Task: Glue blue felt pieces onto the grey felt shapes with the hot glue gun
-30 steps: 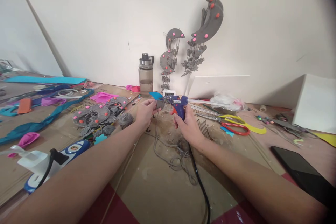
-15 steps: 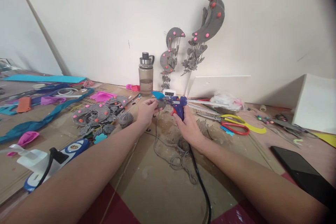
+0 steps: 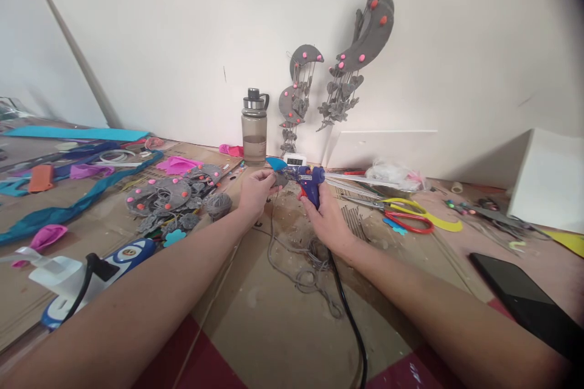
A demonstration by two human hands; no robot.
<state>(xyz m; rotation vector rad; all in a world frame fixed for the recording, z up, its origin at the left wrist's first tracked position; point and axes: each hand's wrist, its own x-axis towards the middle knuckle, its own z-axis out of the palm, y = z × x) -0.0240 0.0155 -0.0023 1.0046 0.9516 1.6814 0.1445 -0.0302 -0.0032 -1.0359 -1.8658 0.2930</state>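
Gluing looks to be in hand: the right hand (image 3: 326, 219) has its grip closed around the glue gun (image 3: 311, 182), nozzle at the grey felt piece (image 3: 279, 180) pinched shut in the left hand (image 3: 253, 193), over the far middle tabletop (image 3: 274, 316). Next calls for steady trigger pressure and a still felt.

A blue glue gun (image 3: 311, 182) with a black cord (image 3: 349, 316), grey felt discs (image 3: 159, 194) dotted pink, red-and-yellow scissors (image 3: 406, 216).
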